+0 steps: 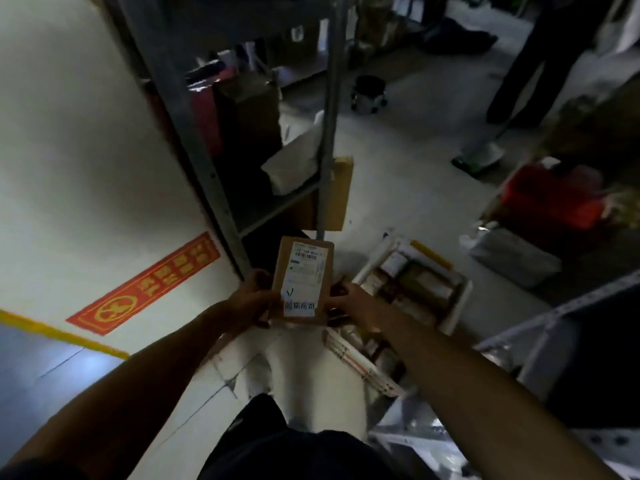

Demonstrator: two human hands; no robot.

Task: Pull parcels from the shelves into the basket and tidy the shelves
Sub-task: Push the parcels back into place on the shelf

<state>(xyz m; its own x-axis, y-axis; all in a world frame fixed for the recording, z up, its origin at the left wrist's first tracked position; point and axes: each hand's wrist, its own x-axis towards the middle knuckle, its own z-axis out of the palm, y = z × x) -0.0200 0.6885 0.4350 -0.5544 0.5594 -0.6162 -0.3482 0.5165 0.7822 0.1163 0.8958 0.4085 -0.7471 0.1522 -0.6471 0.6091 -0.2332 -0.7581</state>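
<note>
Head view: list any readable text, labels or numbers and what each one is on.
Shipping label on the cardboard parcel, held by left hand and right hand: printed lines and barcode too blurred to read; a handwritten "V" mark shows.
Red banner on the wall: yellow characters, too blurred to read.
Basket parcels: labels unreadable.

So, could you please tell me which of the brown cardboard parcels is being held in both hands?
The small labelled parcel, gripped by left hand and right hand; the others stay on the shelf.
</note>
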